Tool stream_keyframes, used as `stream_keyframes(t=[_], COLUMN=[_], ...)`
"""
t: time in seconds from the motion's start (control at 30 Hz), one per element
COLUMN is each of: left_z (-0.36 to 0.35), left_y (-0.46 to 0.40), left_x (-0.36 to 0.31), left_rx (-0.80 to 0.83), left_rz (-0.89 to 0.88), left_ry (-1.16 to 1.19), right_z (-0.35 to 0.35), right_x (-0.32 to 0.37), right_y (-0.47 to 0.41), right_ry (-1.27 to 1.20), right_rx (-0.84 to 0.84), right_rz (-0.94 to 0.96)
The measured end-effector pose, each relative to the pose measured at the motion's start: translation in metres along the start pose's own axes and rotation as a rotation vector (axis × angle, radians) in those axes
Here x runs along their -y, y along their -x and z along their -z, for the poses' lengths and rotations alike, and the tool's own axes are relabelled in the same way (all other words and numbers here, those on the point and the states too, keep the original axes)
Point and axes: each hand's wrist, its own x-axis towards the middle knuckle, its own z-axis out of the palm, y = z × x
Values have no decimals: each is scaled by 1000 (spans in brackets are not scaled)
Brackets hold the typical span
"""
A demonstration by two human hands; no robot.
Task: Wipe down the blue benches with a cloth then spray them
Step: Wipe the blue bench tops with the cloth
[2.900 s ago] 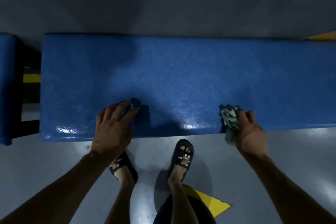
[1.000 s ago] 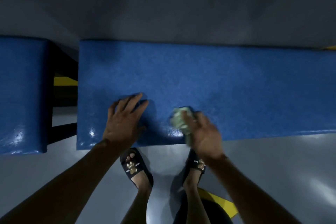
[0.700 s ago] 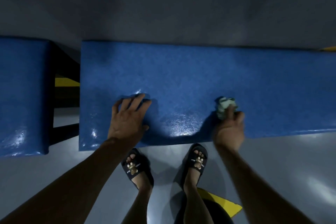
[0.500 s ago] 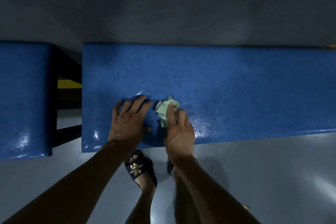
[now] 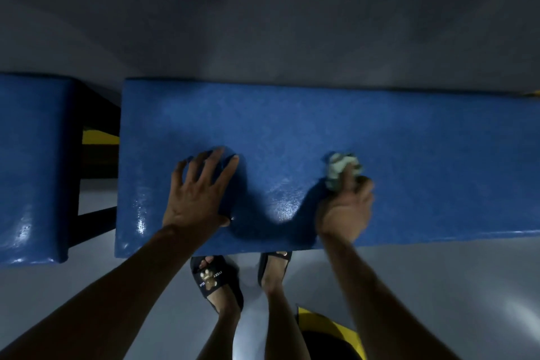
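At far left sits a second blue bench (image 5: pixel 32 166); on the main bench's surface (image 5: pixel 292 126) the left hand (image 5: pixel 198 193) lies flat, fingers spread, bracing; right of it the right hand (image 5: pixel 346 210) clutches a crumpled cloth (image 5: pixel 339 168) pressed down; overlapping strokes reaching the far edge would serve best; the sandal (image 5: pixel 214 279) reads "EVERY".

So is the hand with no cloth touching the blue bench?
Touching. The head view shows the left hand lying flat, fingers spread, on the blue bench, with no gap visible under it.
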Motion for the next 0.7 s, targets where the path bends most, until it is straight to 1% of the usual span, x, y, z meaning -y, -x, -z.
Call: stream_keyframes(t=[0.07,0.1,0.13,0.2,0.23,0.27,0.3,0.33,0.43,0.5,0.53,0.57,0.63,0.67,0.7], left_z=[1,1,2,2,3,4,5,6,7,8,9,10,8,8,7], left_y=[-3,-3,-3,-3,-4,-4,-5,-5,-7,-8,-8,-8,-9,-9,-9], left_x=[0,0,0,-1,-2,-2,-1,-1,-3,-3,-4,-4,-4,-4,-4], left_rx=[27,36,40,62,76,86,94,107,127,128,132,135,126,124,117], left_rz=[9,14,18,17,17,22,26,25,30,45,50,50,52,54,59], left_ry=[-25,-26,-19,-18,-17,-11,-8,-12,-16,-19,-20,-21,-25,-26,-27], right_z=[-18,-22,-21,-9,-3,3,7,13,39,40,33,21,0,-9,-16], right_x=[44,60,70,71,58,42,22,-1,-60,-63,-50,-31,18,42,62], right_y=[29,39,46,41,28,11,-8,-29,-78,-86,-81,-71,-43,-26,-11], right_ry=[-46,-32,18,124,154,169,187,213,170,104,78,30,-131,-156,-87], right_rx=[-16,33,125,260,287,304,301,273,172,54,9,-20,-34,9,47], right_rz=[190,293,403,668,781,834,826,772,402,150,55,0,-9,74,226])
